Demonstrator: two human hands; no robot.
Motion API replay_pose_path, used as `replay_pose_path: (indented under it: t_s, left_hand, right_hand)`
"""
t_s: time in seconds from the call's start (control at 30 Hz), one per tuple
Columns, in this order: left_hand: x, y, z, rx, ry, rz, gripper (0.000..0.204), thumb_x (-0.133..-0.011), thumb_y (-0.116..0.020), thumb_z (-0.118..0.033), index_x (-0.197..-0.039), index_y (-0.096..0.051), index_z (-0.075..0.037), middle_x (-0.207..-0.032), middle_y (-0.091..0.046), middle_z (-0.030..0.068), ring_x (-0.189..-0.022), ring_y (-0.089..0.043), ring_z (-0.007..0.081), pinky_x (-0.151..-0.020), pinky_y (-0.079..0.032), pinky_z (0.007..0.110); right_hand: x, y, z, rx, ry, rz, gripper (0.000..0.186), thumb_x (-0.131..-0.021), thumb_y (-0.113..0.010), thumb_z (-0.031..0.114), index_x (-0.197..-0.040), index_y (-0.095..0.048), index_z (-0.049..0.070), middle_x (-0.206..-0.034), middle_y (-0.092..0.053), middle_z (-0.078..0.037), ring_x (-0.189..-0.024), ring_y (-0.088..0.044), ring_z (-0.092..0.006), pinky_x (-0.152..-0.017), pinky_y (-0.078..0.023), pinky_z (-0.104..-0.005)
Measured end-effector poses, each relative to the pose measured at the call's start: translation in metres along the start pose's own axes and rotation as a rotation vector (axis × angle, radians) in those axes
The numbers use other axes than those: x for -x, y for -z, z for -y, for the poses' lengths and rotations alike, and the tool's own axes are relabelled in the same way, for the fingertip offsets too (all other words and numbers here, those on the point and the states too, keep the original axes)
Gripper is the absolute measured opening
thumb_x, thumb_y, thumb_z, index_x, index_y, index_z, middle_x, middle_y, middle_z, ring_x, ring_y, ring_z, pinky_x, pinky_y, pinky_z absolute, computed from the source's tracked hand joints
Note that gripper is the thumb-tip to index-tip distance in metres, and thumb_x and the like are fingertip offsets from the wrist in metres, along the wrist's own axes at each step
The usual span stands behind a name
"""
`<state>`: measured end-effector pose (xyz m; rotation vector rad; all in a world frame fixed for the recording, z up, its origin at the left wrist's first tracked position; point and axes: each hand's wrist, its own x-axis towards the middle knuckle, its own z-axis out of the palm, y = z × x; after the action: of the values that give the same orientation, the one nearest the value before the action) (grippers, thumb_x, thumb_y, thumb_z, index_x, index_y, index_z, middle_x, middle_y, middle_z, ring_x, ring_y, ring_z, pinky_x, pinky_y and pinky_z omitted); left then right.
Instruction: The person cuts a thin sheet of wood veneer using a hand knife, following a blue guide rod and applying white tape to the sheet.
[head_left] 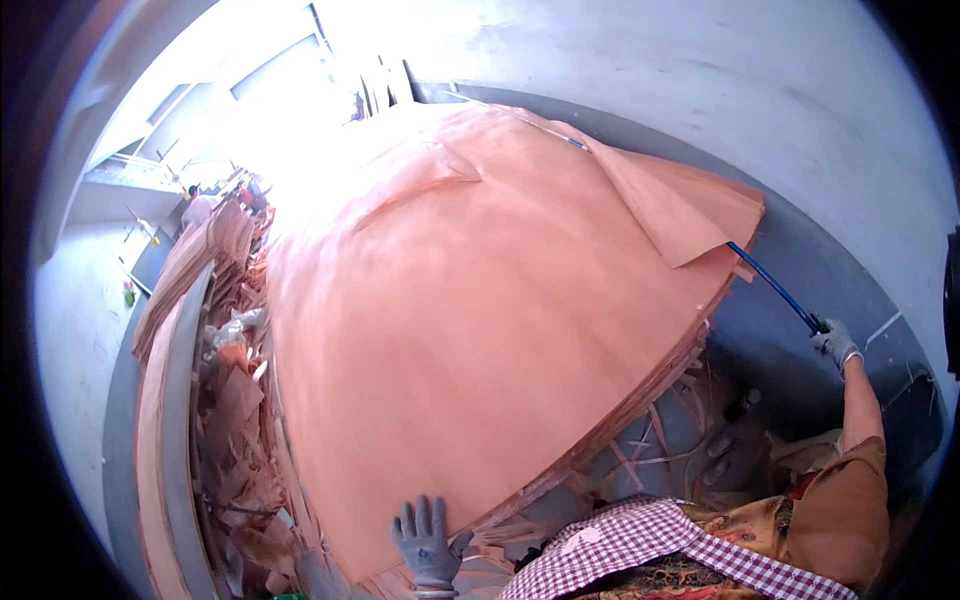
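A large stack of thin orange-pink wood veneer sheets (450, 290) spreads across the middle. My left hand (425, 540), in a grey glove, lies flat on the near corner of the top sheet with its fingers spread. Off to the right, my right hand (838, 342), also gloved, is closed round the end of a blue pole (775, 284). That pole passes out of sight behind a turned-over flap of veneer (665, 205) along the right side. Its thin far part appears again near the stack's back edge.
Left of the stack lie torn veneer scraps (240, 430) and a curved pile of long strips (165, 400). More scraps (640, 450) litter the floor by my feet. A pale wall (700, 70) runs along the right. Another person (200, 207) is far back at the left.
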<state>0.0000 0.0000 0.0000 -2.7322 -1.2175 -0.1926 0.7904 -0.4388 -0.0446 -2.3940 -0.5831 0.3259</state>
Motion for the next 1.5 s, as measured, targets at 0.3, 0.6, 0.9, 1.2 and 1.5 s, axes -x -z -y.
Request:
replay_pose_path:
  t_s: [0.3, 0.6, 0.9, 1.2, 1.5]
  left_hand:
    - [-0.047, 0.031, -0.044, -0.002, -0.262, -0.039, 0.082, -0.074, -0.064, -0.056, -0.137, -0.039, -0.009, -0.143, -0.035, 0.0177, -0.131, -0.028, 0.0457, -0.104, -0.019, 0.061]
    - [-0.067, -0.005, -0.089, 0.141, -0.34, -0.113, 0.063, -0.082, -0.059, -0.042, -0.135, -0.043, -0.012, -0.142, -0.034, 0.0216, -0.129, -0.029, 0.0485, -0.104, -0.024, 0.059]
    - [-0.074, -0.018, -0.082, 0.054, -0.341, -0.103, 0.056, -0.081, -0.06, -0.043, -0.132, -0.048, -0.022, -0.141, -0.036, 0.0194, -0.126, -0.032, 0.0499, -0.102, -0.025, 0.061]
    - [-0.085, 0.002, -0.087, 0.09, -0.284, -0.148, 0.054, -0.076, -0.066, -0.045, -0.12, -0.056, -0.017, -0.121, -0.052, 0.0121, -0.11, -0.049, 0.038, -0.092, -0.039, 0.054]
    - [-0.088, -0.027, -0.099, 0.237, -0.16, 0.084, 0.058, -0.086, -0.051, -0.049, -0.138, -0.04, -0.024, -0.148, -0.024, 0.0155, -0.132, -0.021, 0.0504, -0.102, -0.021, 0.068]
  right_hand:
    - [0.082, 0.046, 0.162, 0.324, -0.005, -0.234, 0.029, -0.069, -0.063, 0.02, -0.089, -0.06, -0.001, -0.066, -0.058, -0.013, -0.063, -0.056, -0.0192, -0.059, -0.045, -0.0338]
    - [0.185, -0.056, 0.251, -0.4, -0.048, 0.083, 0.028, -0.079, -0.066, 0.023, -0.092, -0.063, -0.002, -0.068, -0.061, -0.006, -0.058, -0.057, -0.0109, -0.05, -0.044, -0.0242]
    - [0.181, -0.153, 0.357, -0.582, 0.079, 0.376, 0.022, -0.084, -0.065, 0.024, -0.082, -0.061, 0.002, -0.068, -0.062, -0.005, -0.058, -0.057, -0.0107, -0.052, -0.045, -0.0242]
    - [0.052, -0.283, 0.485, -0.657, 0.222, 0.751, 0.024, -0.087, -0.062, 0.023, -0.089, -0.057, 0.0, -0.074, -0.063, -0.009, -0.06, -0.059, -0.0127, -0.054, -0.049, -0.0263]
    - [-0.178, -0.364, 0.608, -0.499, 0.533, 0.936, 0.017, -0.081, -0.062, 0.021, -0.082, -0.064, 0.004, -0.068, -0.059, -0.004, -0.06, -0.056, -0.0122, -0.056, -0.046, -0.0286]
